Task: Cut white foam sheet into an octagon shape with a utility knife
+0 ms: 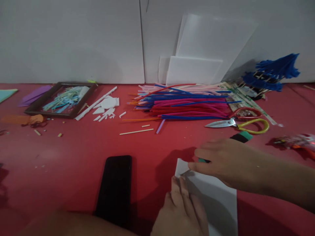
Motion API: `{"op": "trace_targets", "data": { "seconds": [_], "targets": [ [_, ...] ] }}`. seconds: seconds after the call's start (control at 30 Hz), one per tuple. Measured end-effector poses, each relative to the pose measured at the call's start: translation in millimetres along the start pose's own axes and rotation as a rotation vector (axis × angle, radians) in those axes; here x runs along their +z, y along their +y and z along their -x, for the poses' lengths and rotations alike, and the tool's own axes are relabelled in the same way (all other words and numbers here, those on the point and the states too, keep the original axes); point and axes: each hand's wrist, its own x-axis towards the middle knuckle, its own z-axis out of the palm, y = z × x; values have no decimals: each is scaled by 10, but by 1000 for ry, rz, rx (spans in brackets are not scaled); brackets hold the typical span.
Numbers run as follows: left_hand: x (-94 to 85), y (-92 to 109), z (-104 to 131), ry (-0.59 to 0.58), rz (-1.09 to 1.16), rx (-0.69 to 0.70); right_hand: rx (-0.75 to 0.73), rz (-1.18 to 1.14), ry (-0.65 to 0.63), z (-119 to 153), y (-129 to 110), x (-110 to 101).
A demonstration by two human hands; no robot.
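Observation:
A white sheet point(219, 203) lies on the red table at the lower right. My left hand point(183, 209) presses on its left edge, fingers together and pointing away from me. Above it, my right hand point(216, 159) is wrapped round a green and black handle point(242, 136), which sticks out behind the knuckles. A thin tip shows at the sheet's upper left corner, just beyond my left fingertips; whether it is a blade is hard to tell.
A black phone point(115, 190) lies left of my hands. Behind are scissors point(221, 123), a pile of coloured pipe cleaners point(187, 105), white scraps point(108, 103) and a brown frame point(54, 114). White boards point(211, 39) lean on the wall near a blue fringed object point(278, 72).

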Motion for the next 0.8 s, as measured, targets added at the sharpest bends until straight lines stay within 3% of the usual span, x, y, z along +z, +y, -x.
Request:
{"op": "trace_targets", "data": {
  "seconds": [0.2,0.57,0.8],
  "targets": [
    [82,29,61,-3,0,-11,31,2,-72,4,-14,-23],
    [-232,-119,-178,82,-66,58,20,15,-49,88,81,21],
    [-171,-92,-134,50,-66,32,0,56,0,142,109,54]
  ]
}}
